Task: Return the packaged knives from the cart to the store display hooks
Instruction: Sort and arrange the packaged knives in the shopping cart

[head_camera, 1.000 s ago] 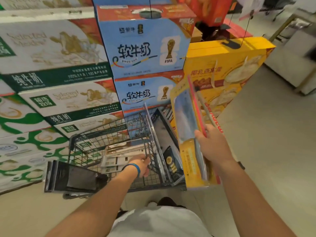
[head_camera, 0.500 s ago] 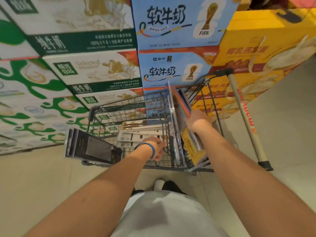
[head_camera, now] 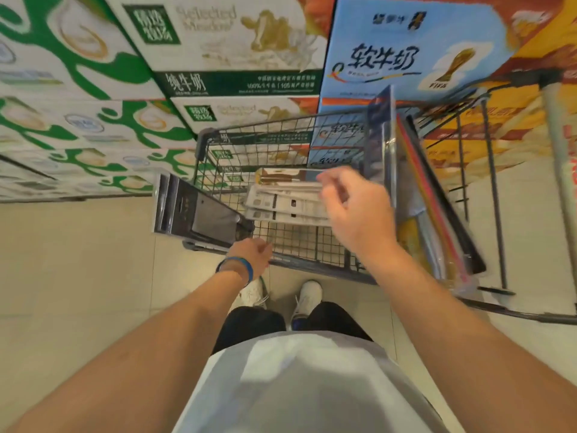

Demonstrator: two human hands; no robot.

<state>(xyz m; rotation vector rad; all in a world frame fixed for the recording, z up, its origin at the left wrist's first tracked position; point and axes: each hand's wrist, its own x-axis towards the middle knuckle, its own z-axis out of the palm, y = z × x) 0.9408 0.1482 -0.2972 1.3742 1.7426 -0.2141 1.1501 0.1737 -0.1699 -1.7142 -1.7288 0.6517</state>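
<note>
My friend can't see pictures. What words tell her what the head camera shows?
A person's right hand hovers over white knife packs lying in a wire cart, while the left hand grips its near rim. Tall flat packs stand along the cart's right side, and milk cartons are stacked behind.

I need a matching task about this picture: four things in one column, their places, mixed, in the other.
1 white flat packages
2 dark grey knife packs
3 tall clear-and-yellow packages
4 left hand

a upright along the wire cart's right side
b on the cart's near rim
c lying flat inside the cart
d outside the cart's left side

Pairs: 1-c, 2-d, 3-a, 4-b
</note>
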